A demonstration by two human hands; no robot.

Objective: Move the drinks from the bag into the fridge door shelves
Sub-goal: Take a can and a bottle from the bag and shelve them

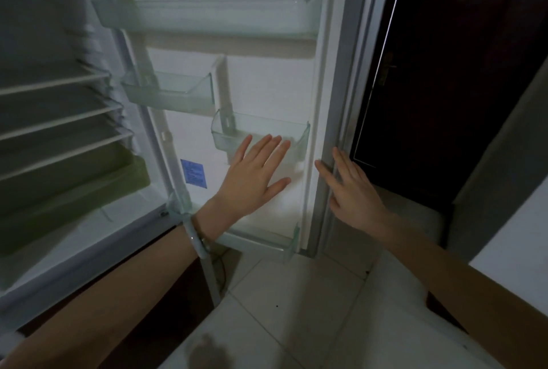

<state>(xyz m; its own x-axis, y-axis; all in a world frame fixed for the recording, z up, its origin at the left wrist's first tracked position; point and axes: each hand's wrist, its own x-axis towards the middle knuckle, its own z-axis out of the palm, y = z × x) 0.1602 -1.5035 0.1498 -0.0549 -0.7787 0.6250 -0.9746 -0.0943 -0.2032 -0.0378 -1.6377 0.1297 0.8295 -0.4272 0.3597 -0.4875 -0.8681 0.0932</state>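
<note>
The fridge door (267, 84) stands open in front of me, its inner side facing me. It carries a wide top shelf (207, 17), a small left shelf (169, 93), a small right shelf (258, 134) and a bottom shelf (261, 242); all look bare. My left hand (255, 176) is spread flat, fingers apart, just below the small right shelf. My right hand (353, 188) is open with its fingers against the door's outer edge (329, 131). No bag or drinks are in view.
The fridge interior (56, 119) with wire shelves and a green drawer (74, 185) is at the left. A dark door (439, 72) stands behind the fridge door at the right. White floor tiles (296, 309) lie below.
</note>
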